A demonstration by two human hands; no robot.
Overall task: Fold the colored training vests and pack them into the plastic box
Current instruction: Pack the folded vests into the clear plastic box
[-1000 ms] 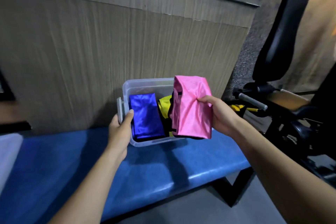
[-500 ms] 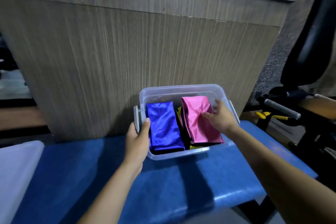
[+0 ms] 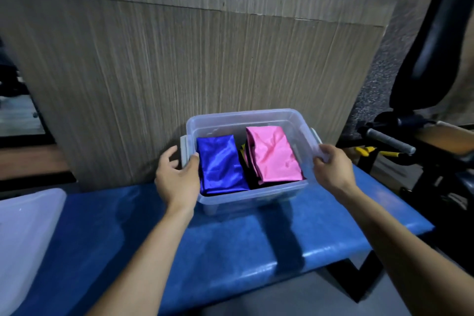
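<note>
A clear plastic box (image 3: 238, 120) stands on a blue padded bench (image 3: 230, 244). Inside it lie a folded blue vest (image 3: 220, 164) on the left and a folded pink vest (image 3: 273, 156) on the right, with a sliver of a yellow vest (image 3: 243, 147) between them. My left hand (image 3: 177, 177) grips the box's left rim, thumb inside against the blue vest. My right hand (image 3: 332, 169) grips the box's right rim by its handle.
A translucent white lid (image 3: 25, 233) lies on the bench at far left. A wood-grain panel wall (image 3: 205, 59) rises right behind the box. Black gym equipment (image 3: 423, 84) with a grey handle stands to the right, beyond the bench end.
My right hand lowered the pink vest into the box, let go of it and moved to the box's right rim. My left hand stayed on the left rim.
</note>
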